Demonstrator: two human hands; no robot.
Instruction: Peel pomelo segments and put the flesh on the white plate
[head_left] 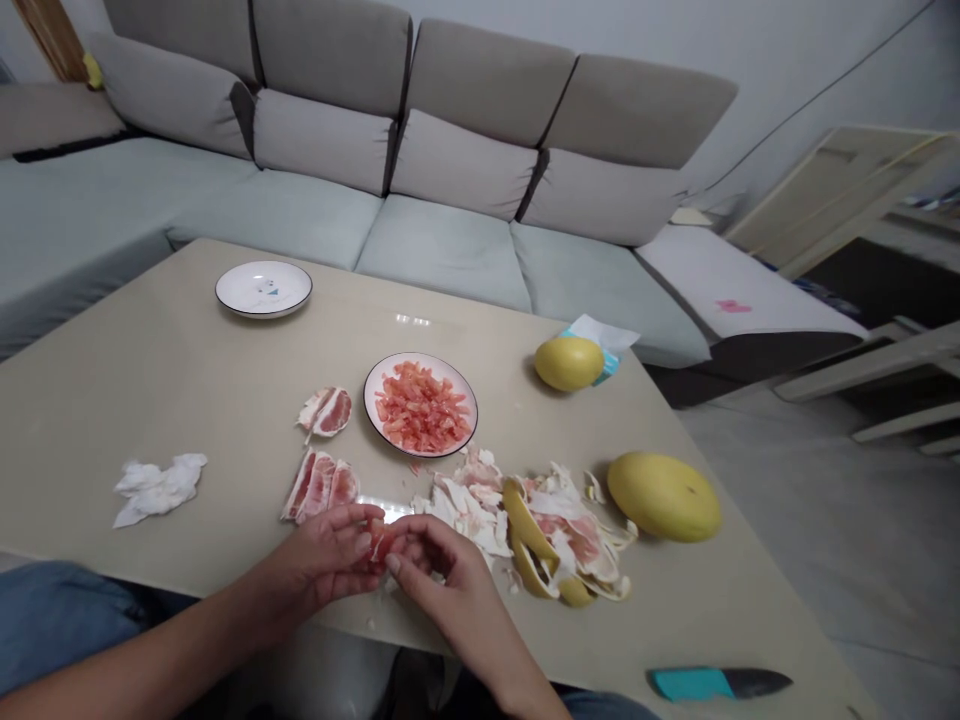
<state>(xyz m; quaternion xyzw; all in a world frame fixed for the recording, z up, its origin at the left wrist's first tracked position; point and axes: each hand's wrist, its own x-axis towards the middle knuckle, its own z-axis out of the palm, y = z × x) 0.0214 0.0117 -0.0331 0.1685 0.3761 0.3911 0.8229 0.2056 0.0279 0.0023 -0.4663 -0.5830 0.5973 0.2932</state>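
Between my two hands is a piece of red pomelo flesh (pixel 380 541), held over the table's near edge. My left hand (pixel 334 565) has its fingers curled around the piece from the left. The fingertips of my right hand (pixel 442 570) pinch it from the other side. Just beyond my left hand lie several pomelo segments (pixel 321 484) with membrane on them, and further back are more segments (pixel 327 411). A dark-rimmed plate (pixel 466 396) holds a heap of peeled red pomelo flesh (pixel 421 408). To the right of my hands spreads a pile of peel and pith (pixel 559 540).
Two whole yellow pomelos (pixel 664 496) (pixel 568 363) stand on the right, the farther by a tissue pack (pixel 609 340). A knife (pixel 720 683) with a teal handle lies near right. A white plate (pixel 264 290) and crumpled tissue (pixel 159 488) are left. A sofa (pixel 450 240) stands behind the table (pixel 247 400).
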